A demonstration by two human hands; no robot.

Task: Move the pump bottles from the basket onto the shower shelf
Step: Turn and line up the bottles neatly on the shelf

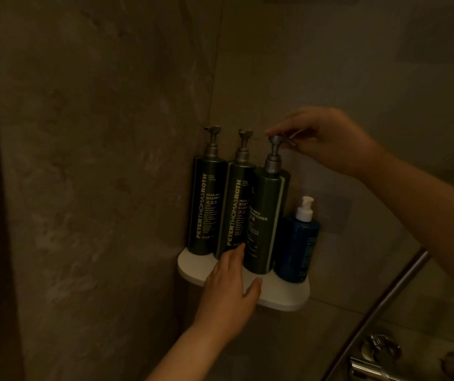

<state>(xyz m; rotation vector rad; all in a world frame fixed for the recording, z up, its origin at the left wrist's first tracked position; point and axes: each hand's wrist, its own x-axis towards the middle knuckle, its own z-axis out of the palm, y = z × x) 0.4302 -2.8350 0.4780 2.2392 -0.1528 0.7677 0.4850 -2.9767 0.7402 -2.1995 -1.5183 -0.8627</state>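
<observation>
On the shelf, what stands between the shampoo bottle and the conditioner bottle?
The body cleanser bottle stands there, in one row with the shampoo bottle and the conditioner bottle, as the head view shows.

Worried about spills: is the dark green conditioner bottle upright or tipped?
Upright: the dark green conditioner bottle stands on its base on the white shower shelf.

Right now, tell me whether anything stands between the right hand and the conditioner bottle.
Nothing visible does. The right hand pinches the pump of the conditioner bottle, which stands on the white shelf; the left hand is at its base.
</observation>
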